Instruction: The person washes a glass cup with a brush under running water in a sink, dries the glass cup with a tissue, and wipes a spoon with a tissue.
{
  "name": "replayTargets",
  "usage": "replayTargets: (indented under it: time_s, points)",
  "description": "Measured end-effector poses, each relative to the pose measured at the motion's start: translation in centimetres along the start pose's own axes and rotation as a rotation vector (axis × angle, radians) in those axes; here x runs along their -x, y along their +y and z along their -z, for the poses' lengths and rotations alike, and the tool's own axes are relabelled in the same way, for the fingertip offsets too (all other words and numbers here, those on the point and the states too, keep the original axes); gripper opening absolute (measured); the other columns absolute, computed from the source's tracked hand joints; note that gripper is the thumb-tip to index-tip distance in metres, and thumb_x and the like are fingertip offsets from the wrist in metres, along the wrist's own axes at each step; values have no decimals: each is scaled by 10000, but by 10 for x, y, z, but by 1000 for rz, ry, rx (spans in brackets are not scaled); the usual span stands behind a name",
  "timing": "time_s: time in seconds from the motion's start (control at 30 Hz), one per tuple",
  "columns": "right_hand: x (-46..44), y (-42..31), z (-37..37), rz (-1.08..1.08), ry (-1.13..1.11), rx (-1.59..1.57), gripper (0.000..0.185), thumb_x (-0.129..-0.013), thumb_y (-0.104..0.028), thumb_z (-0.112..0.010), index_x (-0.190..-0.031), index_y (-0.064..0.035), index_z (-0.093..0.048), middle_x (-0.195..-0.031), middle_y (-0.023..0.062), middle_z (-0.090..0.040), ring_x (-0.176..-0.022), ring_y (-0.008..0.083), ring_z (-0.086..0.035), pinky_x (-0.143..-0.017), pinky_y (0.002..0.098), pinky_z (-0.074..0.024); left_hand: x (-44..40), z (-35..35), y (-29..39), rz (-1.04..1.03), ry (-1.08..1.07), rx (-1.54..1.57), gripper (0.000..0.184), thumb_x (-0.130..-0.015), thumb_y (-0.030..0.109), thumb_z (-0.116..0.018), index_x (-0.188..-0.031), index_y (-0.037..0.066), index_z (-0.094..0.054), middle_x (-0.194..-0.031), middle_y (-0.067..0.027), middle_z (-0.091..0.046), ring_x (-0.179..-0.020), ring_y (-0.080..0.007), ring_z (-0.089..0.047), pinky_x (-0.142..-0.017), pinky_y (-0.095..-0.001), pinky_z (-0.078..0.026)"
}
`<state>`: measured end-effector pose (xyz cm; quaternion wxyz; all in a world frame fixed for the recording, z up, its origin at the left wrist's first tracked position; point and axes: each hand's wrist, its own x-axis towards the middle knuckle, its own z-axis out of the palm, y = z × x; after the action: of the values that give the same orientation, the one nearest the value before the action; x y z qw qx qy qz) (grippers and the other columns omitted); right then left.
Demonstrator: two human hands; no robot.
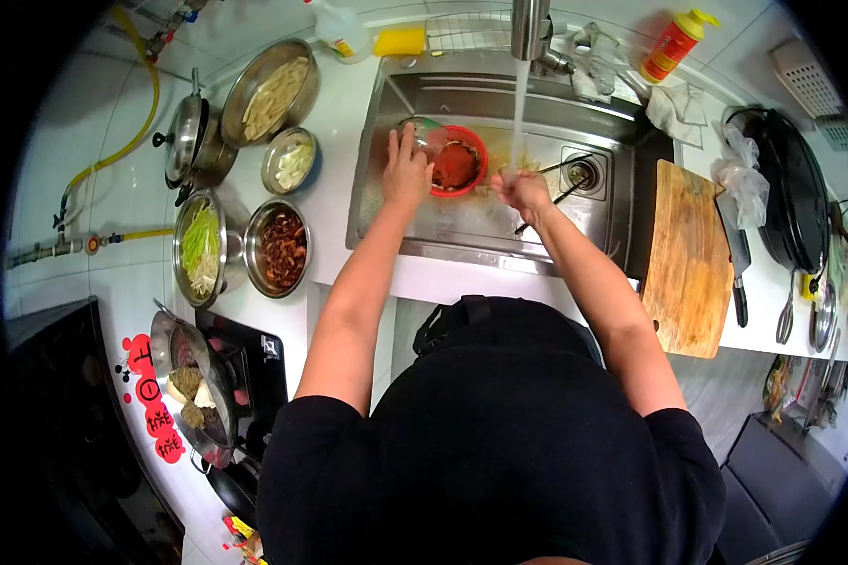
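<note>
My left hand (407,171) reaches over the left side of the sink (471,250), its fingers stretched out against a clear, greenish-looking vessel (428,133). This vessel sits by the rim of a red plastic basin (481,155) that has dark bits and wet residue inside. Under the stream of water (519,113) from the faucet (530,33), my right hand (526,191) has its fingers curled together; what lies in them, if anything, is hidden. Black chopsticks (568,192) lie apart beside my right hand, near the drain (581,176). Pale scraps are spread on the sink floor.
At left stand bowls of pale strips (275,99), white slices (295,166), greens (198,250) and dark soaked pieces (283,247). A wok (184,344) sits lower left. A wooden cutting board (690,259) and a cleaver (737,247) lie right of the sink.
</note>
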<state>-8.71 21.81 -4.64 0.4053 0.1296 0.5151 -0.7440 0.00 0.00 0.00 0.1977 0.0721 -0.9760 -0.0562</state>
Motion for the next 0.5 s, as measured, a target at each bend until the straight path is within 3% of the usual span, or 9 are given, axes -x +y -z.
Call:
replayTargets:
  time_s: [0.07,0.17,0.3,0.33,0.5]
  points:
    - [8,-6,-8,10,15,6,142,-877,-137,-579,-927,-4,-570,-799,75,-628,-637,141,-601,-532,250,-509,0,6,14,46,67,112,249,-707,237,-733,-689,30,-596,-1388,-170,-364,-1235,-404,-391,-964,-445,-398]
    - [25,-6,-18,18,117,-121,58,-851,-71,-572,-844,-13,-570,-697,55,-588,-559,129,-557,-498,239,-480,12,-2,31,388,37,411,177,-717,171,-717,-718,36,-602,-1267,-216,-487,-1106,-392,-505,-879,-399,-449]
    - [5,3,4,107,77,-124,51,-796,-32,-593,-822,-4,-559,-672,50,-572,-533,143,-543,-483,233,-457,31,-18,50,1173,-296,1654,167,-794,171,-674,-865,46,-588,-1049,-116,-601,-901,-250,-597,-751,-413,-516]
    - [6,2,7,132,109,-78,74,-783,-30,-602,-833,6,-560,-680,59,-581,-536,148,-549,-482,234,-454,36,-19,59,1164,-324,1638,221,-811,153,-649,-973,31,-562,-946,-100,-609,-826,-217,-601,-756,-399,-525]
    - [33,-7,22,441,320,363,339,-760,-93,-655,-1055,31,-543,-938,148,-593,-746,184,-590,-629,280,-492,46,-44,70,1051,-380,1825,179,-833,114,-603,-973,14,-551,-951,-120,-610,-858,-239,-603,-788,-423,-512]
